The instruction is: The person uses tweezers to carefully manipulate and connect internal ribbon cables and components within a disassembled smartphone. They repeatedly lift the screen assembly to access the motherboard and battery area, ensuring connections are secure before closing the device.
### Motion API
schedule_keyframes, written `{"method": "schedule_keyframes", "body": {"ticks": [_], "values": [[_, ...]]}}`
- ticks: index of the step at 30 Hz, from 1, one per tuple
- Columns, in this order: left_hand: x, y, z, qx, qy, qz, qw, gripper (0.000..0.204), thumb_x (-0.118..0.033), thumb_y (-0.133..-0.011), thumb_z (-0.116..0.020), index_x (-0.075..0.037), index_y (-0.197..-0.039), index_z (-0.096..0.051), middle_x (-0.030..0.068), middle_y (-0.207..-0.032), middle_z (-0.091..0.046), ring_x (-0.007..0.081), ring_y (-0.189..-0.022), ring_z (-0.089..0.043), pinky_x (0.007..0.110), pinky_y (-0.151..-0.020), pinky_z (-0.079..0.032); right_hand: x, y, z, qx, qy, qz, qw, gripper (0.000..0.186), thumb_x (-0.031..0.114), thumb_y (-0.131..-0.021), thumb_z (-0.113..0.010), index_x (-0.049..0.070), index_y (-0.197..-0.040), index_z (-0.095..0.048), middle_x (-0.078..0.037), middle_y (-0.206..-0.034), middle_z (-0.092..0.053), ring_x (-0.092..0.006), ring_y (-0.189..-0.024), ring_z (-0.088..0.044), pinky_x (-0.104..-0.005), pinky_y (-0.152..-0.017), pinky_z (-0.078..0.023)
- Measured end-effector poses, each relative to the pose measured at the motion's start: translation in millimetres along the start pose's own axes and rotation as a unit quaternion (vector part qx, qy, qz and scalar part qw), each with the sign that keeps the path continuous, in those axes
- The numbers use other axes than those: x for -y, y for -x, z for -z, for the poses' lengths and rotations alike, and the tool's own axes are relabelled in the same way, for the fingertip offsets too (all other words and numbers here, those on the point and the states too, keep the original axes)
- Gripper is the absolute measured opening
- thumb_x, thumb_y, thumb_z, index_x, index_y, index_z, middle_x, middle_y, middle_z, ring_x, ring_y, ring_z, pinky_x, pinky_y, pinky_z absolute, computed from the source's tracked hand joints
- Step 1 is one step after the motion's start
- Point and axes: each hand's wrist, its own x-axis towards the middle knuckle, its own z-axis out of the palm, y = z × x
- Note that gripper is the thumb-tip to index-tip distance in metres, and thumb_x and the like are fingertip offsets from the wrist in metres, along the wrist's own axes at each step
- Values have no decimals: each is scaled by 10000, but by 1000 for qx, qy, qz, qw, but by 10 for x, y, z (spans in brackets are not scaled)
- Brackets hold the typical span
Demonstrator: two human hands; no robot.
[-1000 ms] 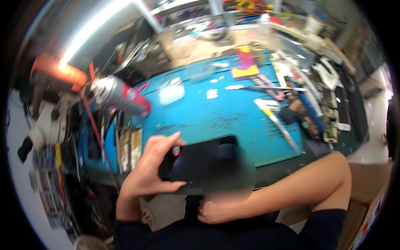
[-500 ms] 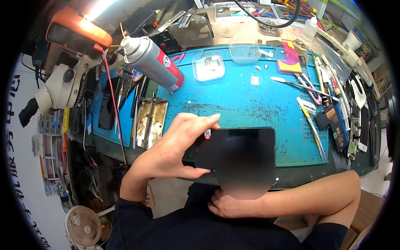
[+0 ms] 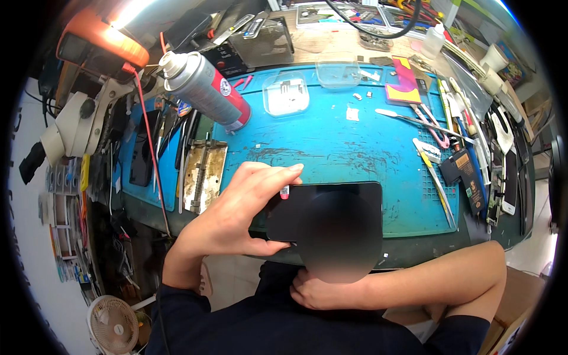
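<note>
My left hand [image 3: 239, 207] grips a smartphone [image 3: 281, 222] by its left end, fingers over the far edge and thumb under the near edge. The dark glass lies face up, held above the mat's near edge. A small red-and-white sticker [image 3: 285, 192] shows by my fingertips. A blurred patch covers much of the screen. My right hand [image 3: 319, 291] is curled close to my body, just below the phone; whatever its fingers may hold is hidden.
On the blue mat [image 3: 319, 145] stand a spray can [image 3: 207, 92] and clear plastic boxes [image 3: 286, 97]. Left of my arm lies a stained metal holder [image 3: 204, 171]. Tweezers [image 3: 420, 121], a blade [image 3: 427, 151] and several tools lie at the right. An orange meter [image 3: 100, 41] stands far left.
The whole scene sits slightly farther left in the picture. My left hand keeps the same hold on the smartphone, and my right hand stays curled.
</note>
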Motion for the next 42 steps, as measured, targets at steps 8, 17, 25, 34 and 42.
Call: {"method": "schedule_keyframes", "body": {"ticks": [8,17,25,34,42], "values": [[-23,8,3,9,-15,12,1000,1102,-76,-584,-938,-2,-1561,-434,143,-1318,-649,319,-1212,-546,424,-1024,-465,-6,0,0,32,56,6,998,168,190,-861,-617,40,-906,-677,-36,-771,-658,-207,-750,-663,-393,-656,-530],[-22,-46,6,6,-25,-12,1000,1100,-77,-586,-938,-1,-1561,-434,150,-1319,-651,320,-1207,-553,429,-1021,-467,12,13,-21,16,76,-3,997,195,220,-799,-688,54,-728,-761,-59,-710,-734,-242,-654,-662,-428,-573,-504],[-9,-50,5,8,-20,-8,1000,1076,-80,-597,-932,-4,-1555,-446,135,-1315,-653,310,-1204,-541,421,-1030,-457,100,0,-276,79,188,27,979,172,197,-814,-666,44,-743,-697,-58,-710,-687,-233,-672,-654,-427,-610,-545],[-8,-41,26,17,-1,3,1000,1052,-121,-628,-930,-11,-1557,-450,110,-1351,-637,318,-1204,-532,412,-1033,-446,50,57,-66,77,215,18,973,124,180,-792,-649,58,-769,-643,-54,-718,-659,-241,-721,-666,-425,-647,-562],[-19,-19,30,13,9,10,1000,1038,-138,-624,-945,-16,-1542,-475,117,-1360,-636,324,-1214,-539,417,-1051,-425,54,34,-139,9,164,-43,986,147,180,-749,-664,78,-671,-592,-73,-666,-646,-253,-670,-646,-441,-616,-573]]}}
